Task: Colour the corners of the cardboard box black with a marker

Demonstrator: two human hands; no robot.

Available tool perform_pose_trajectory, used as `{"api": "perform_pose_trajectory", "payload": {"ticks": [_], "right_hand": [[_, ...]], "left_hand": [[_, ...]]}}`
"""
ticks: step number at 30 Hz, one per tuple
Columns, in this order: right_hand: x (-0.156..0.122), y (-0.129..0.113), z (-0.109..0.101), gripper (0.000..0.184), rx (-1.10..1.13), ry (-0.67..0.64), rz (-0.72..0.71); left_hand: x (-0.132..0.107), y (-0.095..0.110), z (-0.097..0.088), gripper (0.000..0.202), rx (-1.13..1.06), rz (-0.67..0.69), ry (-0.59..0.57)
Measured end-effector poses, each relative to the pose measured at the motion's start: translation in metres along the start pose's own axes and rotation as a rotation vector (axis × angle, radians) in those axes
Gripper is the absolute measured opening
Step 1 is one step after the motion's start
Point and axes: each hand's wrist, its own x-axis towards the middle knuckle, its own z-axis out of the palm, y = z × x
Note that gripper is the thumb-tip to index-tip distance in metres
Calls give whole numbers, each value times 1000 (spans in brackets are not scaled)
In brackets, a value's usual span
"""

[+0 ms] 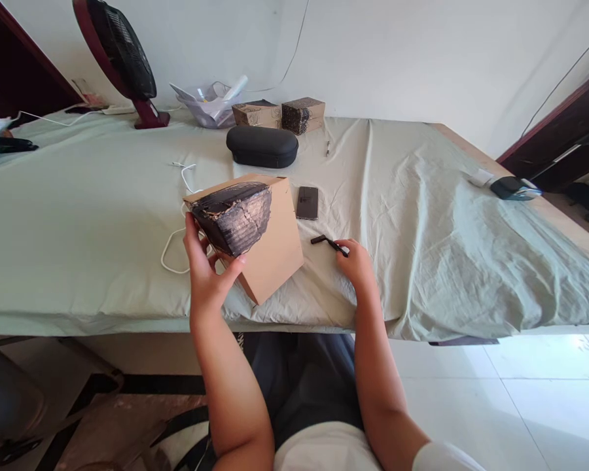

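Observation:
My left hand [207,269] grips a cardboard box [269,245] by its near corner and holds it tilted above the table edge. One face of the box [235,216] is scribbled black. My right hand [357,263] rests on the pale green cloth [446,248] with its fingers closed on a black marker [330,243] that lies on the cloth. A dark phone [307,202] lies flat just beyond the marker.
A black oval case [262,146], two small cardboard boxes [279,114], a plastic container [207,104] and a fan [122,52] stand at the back. A white cable [174,245] lies left of the box. A black device [514,188] sits at the right edge.

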Motion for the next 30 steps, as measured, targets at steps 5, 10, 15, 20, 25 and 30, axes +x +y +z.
{"api": "perform_pose_trajectory", "payload": {"ticks": [5, 10, 15, 20, 25, 30], "right_hand": [[-4, -4, -6, 42, 25, -125, -17], [-7, -14, -8, 41, 30, -186, -16], [-10, -24, -2, 39, 54, -203, -60], [-11, -31, 5, 40, 72, -247, -129], [-13, -39, 11, 52, 10, -235, -79], [-14, -41, 19, 59, 2, -184, -47]], "left_hand": [[0, 1, 0, 122, -16, -9, -2], [1, 1, 1, 124, -31, -5, -2], [1, 0, 0, 124, -32, -7, 1], [1, -1, -2, 124, -24, -16, 5], [2, -1, -2, 123, -36, -5, -5], [2, -2, -3, 123, -22, -15, -11]]}}
